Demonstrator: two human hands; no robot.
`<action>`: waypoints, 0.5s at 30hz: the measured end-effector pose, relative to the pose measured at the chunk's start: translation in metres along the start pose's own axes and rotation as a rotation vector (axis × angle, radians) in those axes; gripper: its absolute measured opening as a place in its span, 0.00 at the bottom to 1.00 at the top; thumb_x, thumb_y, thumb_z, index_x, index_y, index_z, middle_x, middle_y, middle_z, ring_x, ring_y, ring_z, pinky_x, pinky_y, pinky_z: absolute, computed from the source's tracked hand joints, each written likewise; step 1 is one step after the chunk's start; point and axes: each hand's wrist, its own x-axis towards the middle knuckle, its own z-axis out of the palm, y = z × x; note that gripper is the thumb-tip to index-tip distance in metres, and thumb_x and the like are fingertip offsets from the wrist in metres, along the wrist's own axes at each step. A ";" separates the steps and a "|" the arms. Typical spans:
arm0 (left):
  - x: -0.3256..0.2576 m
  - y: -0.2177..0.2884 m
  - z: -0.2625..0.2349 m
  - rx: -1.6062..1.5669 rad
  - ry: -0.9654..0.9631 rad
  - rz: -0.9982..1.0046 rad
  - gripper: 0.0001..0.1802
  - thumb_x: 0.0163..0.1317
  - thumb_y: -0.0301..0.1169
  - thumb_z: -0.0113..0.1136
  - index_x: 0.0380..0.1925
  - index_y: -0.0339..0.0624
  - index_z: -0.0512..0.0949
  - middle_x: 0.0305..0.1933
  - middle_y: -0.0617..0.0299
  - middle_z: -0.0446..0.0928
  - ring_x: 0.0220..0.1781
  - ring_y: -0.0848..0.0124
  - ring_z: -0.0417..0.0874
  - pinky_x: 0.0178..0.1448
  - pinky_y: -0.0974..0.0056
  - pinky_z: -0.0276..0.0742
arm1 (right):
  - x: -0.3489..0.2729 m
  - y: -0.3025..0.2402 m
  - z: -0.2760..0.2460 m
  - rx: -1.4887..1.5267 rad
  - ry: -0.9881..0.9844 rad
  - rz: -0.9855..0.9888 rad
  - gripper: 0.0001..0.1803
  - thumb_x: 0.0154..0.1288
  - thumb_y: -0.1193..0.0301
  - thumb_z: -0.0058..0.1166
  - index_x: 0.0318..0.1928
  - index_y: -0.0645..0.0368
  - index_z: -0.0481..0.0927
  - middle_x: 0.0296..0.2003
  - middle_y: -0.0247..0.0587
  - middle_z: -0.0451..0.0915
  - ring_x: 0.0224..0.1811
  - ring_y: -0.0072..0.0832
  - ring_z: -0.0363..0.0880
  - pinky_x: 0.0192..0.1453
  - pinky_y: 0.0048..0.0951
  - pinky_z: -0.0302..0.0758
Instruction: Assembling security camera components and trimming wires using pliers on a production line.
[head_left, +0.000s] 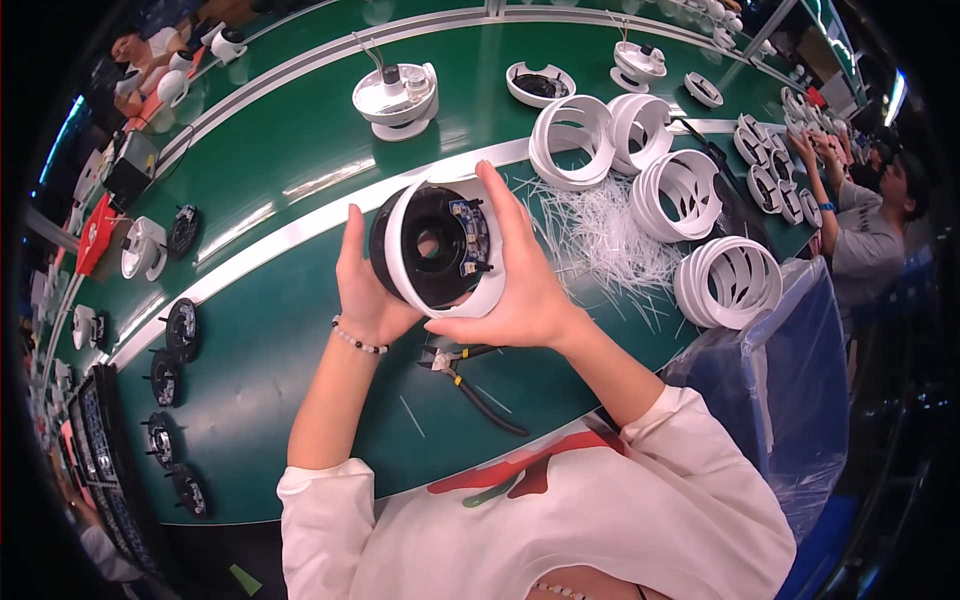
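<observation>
In front of me, both hands hold a white plastic ring housing [487,301] with a black round part [402,283] seated in it, tilted on its side. A small circuit board [466,236] shows inside. My left hand [372,290] cups the black part from the left, thumb raised. On the other side my right hand [535,285] grips the white housing, with fingers along its right edge and thumb underneath. Below my hands, side cutters [440,362] with black and yellow handles lie on the green table mat [270,400].
White rings [735,285] stand in stacks at the right beside a pile of thin white plastic strips [610,235]. Several black round parts [183,330] line the left. A half-built white unit [397,100] stands on the conveyor [300,140]. A co-worker [870,220] is at the right.
</observation>
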 end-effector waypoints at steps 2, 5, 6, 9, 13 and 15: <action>0.004 -0.001 -0.006 0.005 0.054 0.025 0.32 0.58 0.55 0.35 0.52 0.41 0.64 0.51 0.54 0.67 0.54 0.59 0.67 0.55 0.47 0.65 | 0.001 -0.002 0.001 -0.091 0.002 -0.066 0.65 0.28 0.61 0.70 0.62 0.69 0.38 0.60 0.58 0.47 0.64 0.42 0.49 0.64 0.34 0.49; 0.004 -0.002 -0.006 -0.045 0.032 0.029 0.29 0.59 0.51 0.36 0.51 0.40 0.65 0.50 0.54 0.67 0.53 0.59 0.68 0.55 0.50 0.66 | 0.001 0.007 -0.001 0.114 0.020 -0.005 0.65 0.28 0.61 0.70 0.62 0.67 0.38 0.61 0.58 0.47 0.64 0.41 0.50 0.64 0.35 0.50; 0.002 -0.003 -0.002 -0.024 0.084 0.019 0.28 0.59 0.49 0.36 0.51 0.41 0.65 0.52 0.54 0.67 0.54 0.59 0.68 0.55 0.51 0.67 | 0.002 0.012 0.000 0.293 0.055 0.040 0.63 0.29 0.60 0.69 0.62 0.67 0.40 0.61 0.57 0.47 0.63 0.41 0.50 0.64 0.35 0.51; 0.003 -0.014 0.000 0.165 0.164 0.195 0.27 0.61 0.49 0.34 0.52 0.43 0.64 0.54 0.55 0.65 0.54 0.62 0.68 0.57 0.56 0.66 | 0.001 0.007 0.005 0.037 -0.002 -0.030 0.63 0.27 0.60 0.68 0.61 0.68 0.41 0.60 0.61 0.46 0.63 0.51 0.46 0.64 0.43 0.48; 0.002 -0.019 0.014 0.178 0.127 0.260 0.29 0.63 0.49 0.28 0.55 0.41 0.60 0.54 0.54 0.65 0.56 0.63 0.67 0.59 0.59 0.64 | 0.002 0.000 0.001 -0.170 0.043 -0.178 0.59 0.26 0.60 0.67 0.59 0.66 0.47 0.60 0.61 0.46 0.62 0.55 0.46 0.63 0.48 0.48; 0.002 -0.018 0.011 0.128 0.030 0.231 0.29 0.63 0.49 0.28 0.55 0.41 0.61 0.54 0.55 0.66 0.55 0.64 0.67 0.59 0.59 0.64 | 0.004 -0.003 -0.004 -0.184 0.035 -0.184 0.58 0.26 0.60 0.68 0.59 0.65 0.48 0.60 0.59 0.47 0.62 0.54 0.46 0.62 0.47 0.49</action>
